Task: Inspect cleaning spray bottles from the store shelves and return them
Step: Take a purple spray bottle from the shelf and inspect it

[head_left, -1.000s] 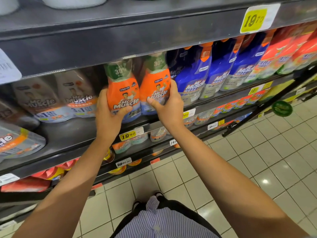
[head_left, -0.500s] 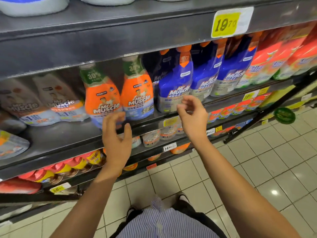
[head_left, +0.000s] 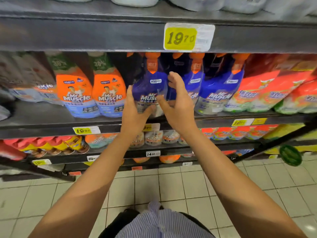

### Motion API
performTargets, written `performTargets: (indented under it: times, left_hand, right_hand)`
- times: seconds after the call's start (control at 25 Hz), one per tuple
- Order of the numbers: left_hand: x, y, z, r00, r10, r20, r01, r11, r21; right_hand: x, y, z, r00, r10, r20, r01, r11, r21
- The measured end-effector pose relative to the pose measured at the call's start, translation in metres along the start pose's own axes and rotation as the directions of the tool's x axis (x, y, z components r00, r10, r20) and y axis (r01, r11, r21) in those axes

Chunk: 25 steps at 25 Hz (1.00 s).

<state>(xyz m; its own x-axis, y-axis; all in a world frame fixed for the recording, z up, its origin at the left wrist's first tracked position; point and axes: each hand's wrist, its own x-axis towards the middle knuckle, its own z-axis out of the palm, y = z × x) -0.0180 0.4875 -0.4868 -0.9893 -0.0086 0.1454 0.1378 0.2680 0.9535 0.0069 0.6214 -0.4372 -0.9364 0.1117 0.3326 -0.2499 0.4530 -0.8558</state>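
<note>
Store aisle, pale tiled floor (head_left: 188, 186), dark metal shelving. Yellow price tag (head_left: 180, 38) reading 19.70 on the lip of the shelf above.

Working shelf (head_left: 51, 125): row of Mr Muscle bottles along its front edge. 2 orange bottles (head_left: 109, 95) toward the left end, blue ones in the middle, red-and-green bottles (head_left: 253, 95) toward the right end.

Target looks to be the leftmost blue spray bottle (head_left: 151, 86), upright at the front edge with its orange trigger head tucked under the shelf above. Second blue bottle (head_left: 217, 88) farther right.

Left hand (head_left: 135, 110): released, fingers straight up along the bottle's left side, thumb spread toward its front. Touching or just short of it, blur hides which. Right hand (head_left: 178, 102): released too, fingers loosely cupped at the bottle's right side, nothing held.

Step, as I read it: reach for the next bottle, grasp not yet closed. Nothing inspected on this one.

Next move calls for both hands to close on the body, then draw it straight out toward the front edge, low enough that the trigger clears the upper shelf lip. Neighbours stand tight on both sides, so a sideways pull could tip them.
</note>
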Motion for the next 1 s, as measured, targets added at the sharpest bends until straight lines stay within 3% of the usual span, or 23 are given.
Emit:
performTargets:
  times: [0.16, 0.28, 0.4, 0.52, 0.68, 0.84, 1.0]
  left_hand:
    - [0.001, 0.001, -0.005, 0.995, 0.005, -0.103, 0.005, 0.996, 0.091]
    - [-0.007, -0.002, -0.008, 0.998, 0.003, -0.055, 0.006, 0.987, 0.158]
    - [-0.014, 0.002, -0.014, 1.000, -0.015, 0.016, 0.014, 0.999, 0.047]
    - [-0.020, 0.004, -0.019, 0.997, -0.026, 0.073, 0.031, 0.997, -0.069]
    - [-0.049, 0.001, -0.021, 0.978, -0.147, 0.148, 0.187, 0.933, -0.307]
    - [-0.080, 0.008, -0.024, 0.944, -0.259, 0.205, 0.319, 0.879, -0.354]
    - [-0.105, 0.031, -0.024, 0.916, -0.332, 0.225, 0.400, 0.788, -0.467]
  right_hand:
    - [0.006, -0.010, -0.005, 1.000, 0.011, -0.014, -0.013, 0.997, -0.081]
    - [0.014, -0.015, -0.010, 0.997, 0.050, 0.052, -0.041, 0.987, -0.159]
    - [0.014, -0.016, -0.015, 0.989, 0.065, 0.130, -0.037, 0.978, -0.205]
    - [0.010, -0.016, -0.015, 0.991, 0.062, 0.115, -0.040, 0.983, -0.182]
    - [-0.004, -0.012, -0.015, 0.963, 0.202, 0.180, -0.225, 0.967, 0.117]
    - [-0.034, -0.001, -0.017, 0.926, 0.249, 0.283, -0.349, 0.849, 0.396]
    - [-0.060, 0.000, -0.021, 0.933, 0.290, 0.214, -0.360, 0.766, 0.533]
